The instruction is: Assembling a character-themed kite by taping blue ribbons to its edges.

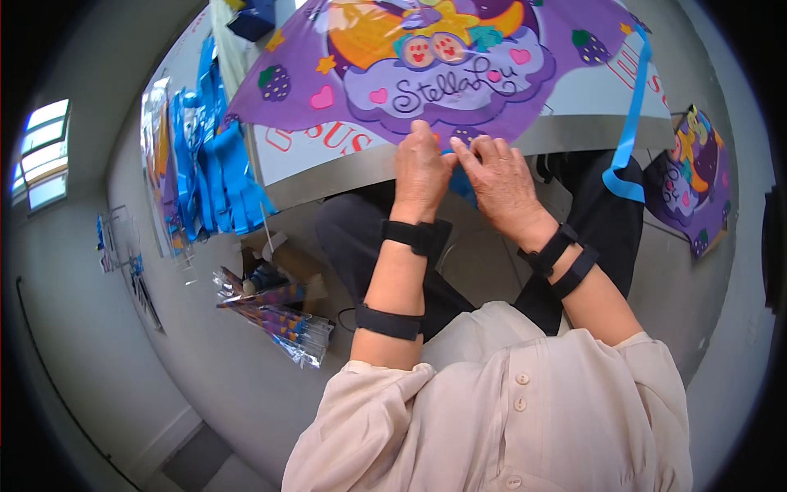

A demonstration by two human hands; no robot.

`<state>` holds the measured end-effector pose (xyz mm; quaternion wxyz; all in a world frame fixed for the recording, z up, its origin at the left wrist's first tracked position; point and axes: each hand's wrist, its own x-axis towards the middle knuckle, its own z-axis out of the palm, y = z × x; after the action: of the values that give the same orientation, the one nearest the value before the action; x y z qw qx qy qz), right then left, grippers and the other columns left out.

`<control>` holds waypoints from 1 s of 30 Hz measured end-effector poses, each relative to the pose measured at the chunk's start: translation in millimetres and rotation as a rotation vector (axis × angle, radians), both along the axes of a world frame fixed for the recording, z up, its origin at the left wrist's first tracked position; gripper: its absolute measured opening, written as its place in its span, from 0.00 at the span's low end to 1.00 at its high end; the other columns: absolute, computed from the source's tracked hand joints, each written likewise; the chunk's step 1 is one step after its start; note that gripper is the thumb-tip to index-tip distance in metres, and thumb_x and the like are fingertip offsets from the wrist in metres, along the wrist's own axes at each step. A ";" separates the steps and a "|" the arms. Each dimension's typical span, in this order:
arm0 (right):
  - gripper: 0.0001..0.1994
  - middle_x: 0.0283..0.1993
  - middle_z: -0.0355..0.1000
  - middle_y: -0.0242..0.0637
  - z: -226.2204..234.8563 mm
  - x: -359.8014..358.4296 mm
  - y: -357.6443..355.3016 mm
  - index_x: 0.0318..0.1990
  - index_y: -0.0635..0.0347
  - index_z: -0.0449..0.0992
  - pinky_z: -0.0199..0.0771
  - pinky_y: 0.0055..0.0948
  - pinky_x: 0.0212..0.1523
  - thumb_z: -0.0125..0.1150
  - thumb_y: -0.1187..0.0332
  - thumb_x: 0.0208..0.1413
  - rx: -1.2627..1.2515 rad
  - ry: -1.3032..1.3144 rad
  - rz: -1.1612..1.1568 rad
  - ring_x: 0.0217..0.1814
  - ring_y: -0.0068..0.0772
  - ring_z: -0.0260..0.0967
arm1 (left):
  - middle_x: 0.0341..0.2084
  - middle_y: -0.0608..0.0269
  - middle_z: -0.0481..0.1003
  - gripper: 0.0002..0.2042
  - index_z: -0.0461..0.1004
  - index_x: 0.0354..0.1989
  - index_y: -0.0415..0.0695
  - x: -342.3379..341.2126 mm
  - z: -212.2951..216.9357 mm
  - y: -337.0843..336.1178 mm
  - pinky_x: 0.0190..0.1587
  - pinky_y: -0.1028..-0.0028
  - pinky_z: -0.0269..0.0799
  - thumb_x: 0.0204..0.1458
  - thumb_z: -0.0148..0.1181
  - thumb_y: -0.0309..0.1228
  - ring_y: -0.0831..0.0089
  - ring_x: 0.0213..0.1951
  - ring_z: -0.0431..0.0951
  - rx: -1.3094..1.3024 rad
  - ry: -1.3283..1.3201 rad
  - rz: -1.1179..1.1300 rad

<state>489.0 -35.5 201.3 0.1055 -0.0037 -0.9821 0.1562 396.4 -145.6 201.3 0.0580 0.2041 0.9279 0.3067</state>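
The purple printed sheet (459, 74) lies at 12 o'clock on the counter (328, 175), probably light, limp and slippery, best held by its 6 o'clock edge. There the left hand (422, 176) and right hand (502, 182) bunch closely; whether either grip pinches it, I can't tell.

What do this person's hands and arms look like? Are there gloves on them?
No gloves: the left hand and right hand are bare. The left forearm wears two black straps, spaced apart. The right forearm has two black bands, closer together. Loose cream sleeves cover the arms higher up.
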 end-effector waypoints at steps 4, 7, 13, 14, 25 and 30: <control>0.25 0.39 0.63 0.33 -0.7 -6.5 -1.1 0.57 0.56 0.66 0.60 0.32 0.36 0.53 0.71 0.47 0.277 -0.007 0.028 0.40 0.32 0.61 | 0.19 0.44 0.71 0.18 0.63 0.24 0.36 1.4 -13.7 1.6 0.28 0.59 0.68 0.32 0.70 0.27 0.43 0.28 0.72 0.079 0.042 -0.034; 0.29 0.38 0.62 0.33 -0.7 -10.2 -2.3 0.61 0.54 0.61 0.60 0.33 0.36 0.53 0.73 0.46 0.235 -0.114 0.033 0.40 0.34 0.62 | 0.18 0.49 0.71 0.12 0.67 0.27 0.35 -1.9 1.2 -22.5 0.28 0.65 0.68 0.37 0.65 0.24 0.53 0.24 0.73 0.238 -0.130 -0.206; 0.38 0.39 0.61 0.46 24.9 -2.6 2.8 0.63 0.61 0.55 0.64 0.38 0.47 0.42 0.89 0.36 -0.324 -0.052 0.006 0.43 0.50 0.61 | 0.17 0.53 0.73 0.04 0.72 0.22 0.35 -75.1 27.5 -167.0 0.27 0.70 0.68 0.42 0.57 0.23 0.68 0.21 0.74 0.416 0.014 0.344; 0.37 0.40 0.62 0.46 27.2 -2.4 -4.3 0.62 0.62 0.56 0.65 0.36 0.45 0.44 0.88 0.37 -0.340 -0.030 0.027 0.42 0.47 0.63 | 0.17 0.53 0.73 0.04 0.72 0.21 0.35 -94.7 17.4 -218.6 0.27 0.70 0.69 0.42 0.57 0.23 0.67 0.21 0.73 0.370 0.148 0.443; 0.18 0.31 0.66 0.42 26.8 13.2 -49.7 0.45 0.65 0.71 0.67 0.26 0.33 0.48 0.88 0.45 -0.504 -0.155 0.230 0.32 0.37 0.68 | 0.25 0.54 0.78 0.12 0.78 0.24 0.38 -181.3 -12.3 -414.1 0.36 0.69 0.72 0.33 0.74 0.31 0.66 0.29 0.77 0.140 -0.015 0.850; 0.18 0.31 0.67 0.42 25.3 8.7 -61.2 0.43 0.66 0.72 0.68 0.28 0.33 0.49 0.88 0.43 -0.464 -0.207 0.265 0.31 0.40 0.68 | 0.24 0.55 0.78 0.11 0.78 0.23 0.38 -187.2 -21.1 -407.8 0.35 0.71 0.72 0.32 0.74 0.30 0.68 0.29 0.77 -0.093 -0.065 0.770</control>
<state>497.7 -96.7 226.5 -0.0204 0.0848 -0.9175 0.3879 209.1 -553.3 180.2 -0.0228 -0.1719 0.9472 0.2699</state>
